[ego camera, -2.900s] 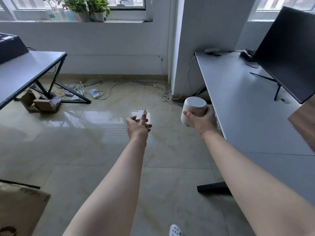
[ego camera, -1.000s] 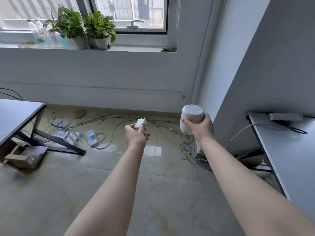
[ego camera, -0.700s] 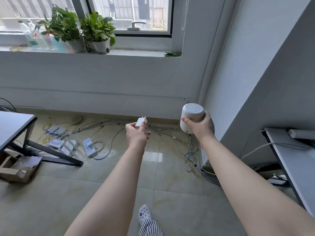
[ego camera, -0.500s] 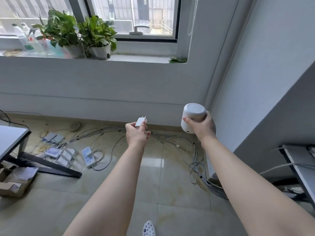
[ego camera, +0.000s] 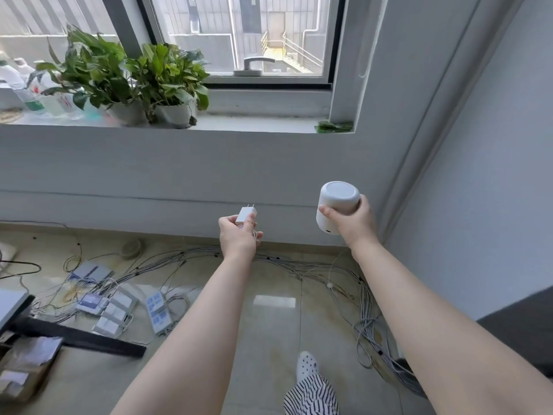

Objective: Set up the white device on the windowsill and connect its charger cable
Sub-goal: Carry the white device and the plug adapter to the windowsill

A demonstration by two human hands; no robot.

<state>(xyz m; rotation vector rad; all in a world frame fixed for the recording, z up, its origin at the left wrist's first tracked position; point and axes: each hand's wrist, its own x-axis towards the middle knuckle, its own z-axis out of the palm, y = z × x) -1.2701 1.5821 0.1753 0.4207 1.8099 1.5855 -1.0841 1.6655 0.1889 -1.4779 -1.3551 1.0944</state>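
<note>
Closer now than half a second back, the windowsill (ego camera: pixel 254 124) fills the top of my view and the wall under it has come near, while both hands hold the same things as before. Starting at the far left, I see the corner of a dark table (ego camera: pixel 12 304) and a torn cardboard box (ego camera: pixel 24 363) on the floor beneath it. Above them, plastic bottles (ego camera: pixel 30 94) stand on the sill, and just beside them two potted plants (ego camera: pixel 134 82) (their leaves overlap). On the floor tiles lie several power strips (ego camera: pixel 119 307) among loose grey cables (ego camera: pixel 299 265). Moving to the middle, my left hand (ego camera: pixel 238 238) pinches the white charger plug (ego camera: pixel 246 215) between thumb and fingers, prongs pointing up at the wall, with a loop of thin white cable tucked in the same grip. A striped trouser leg and a white shoe (ego camera: pixel 306 362) show at the bottom. To the right, my right hand (ego camera: pixel 354 226) wraps round the white device (ego camera: pixel 336 205), a rounded cylinder held tilted in the air, well below the sill and near the room corner. A small green leaf (ego camera: pixel 333 126) lies at the sill's right end.
</note>
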